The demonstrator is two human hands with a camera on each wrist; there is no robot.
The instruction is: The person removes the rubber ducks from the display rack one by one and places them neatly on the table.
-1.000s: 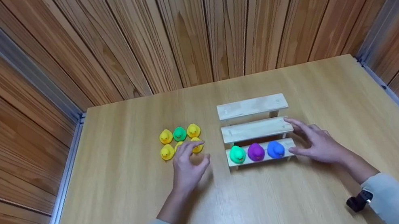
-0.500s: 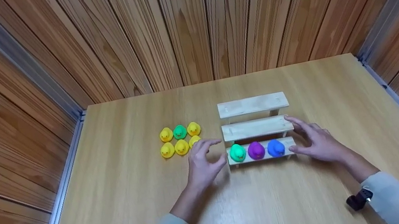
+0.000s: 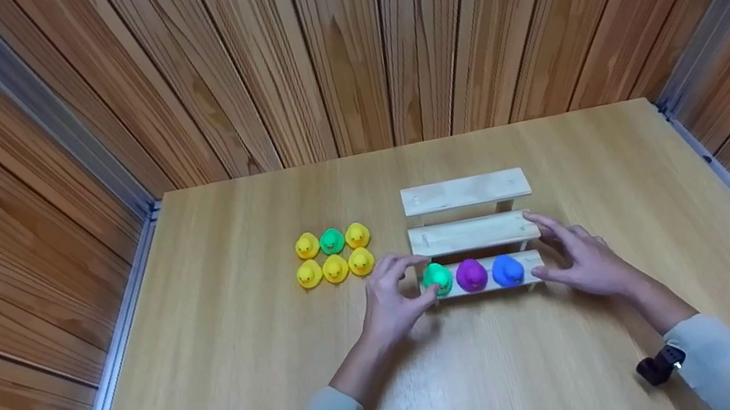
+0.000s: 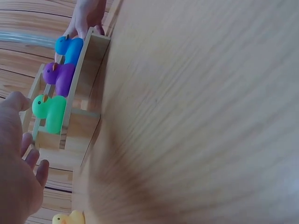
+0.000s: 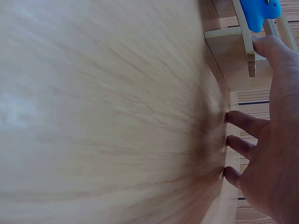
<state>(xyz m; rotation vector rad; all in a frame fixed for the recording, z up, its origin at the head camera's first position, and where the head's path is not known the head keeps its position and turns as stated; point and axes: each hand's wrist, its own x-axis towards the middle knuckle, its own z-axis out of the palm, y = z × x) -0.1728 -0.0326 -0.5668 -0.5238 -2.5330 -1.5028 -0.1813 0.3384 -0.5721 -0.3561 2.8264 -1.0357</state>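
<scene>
A three-tier wooden display rack (image 3: 474, 234) stands on the table, its two upper steps bare. A green (image 3: 437, 279), a purple (image 3: 471, 275) and a blue rubber duck (image 3: 508, 270) sit in a row on the lowest step. My left hand (image 3: 389, 306) is at the rack's left end, thumb and index finger spread about the green duck. In the left wrist view a gap shows between the index finger and that duck. At the right end, my right hand (image 3: 589, 263) touches the rack with thumb and index finger; its other fingertips (image 5: 228, 172) rest on the table.
To the left of the rack, several yellow ducks (image 3: 335, 269) and a second green duck (image 3: 331, 241) stand in two rows. Wood-panelled walls (image 3: 338, 52) with metal edge strips (image 3: 106, 356) enclose the table at the back and sides.
My left hand has moved right, away from the yellow ducks and up to the green duck on the rack. The right hand has stayed at the rack's right end.
</scene>
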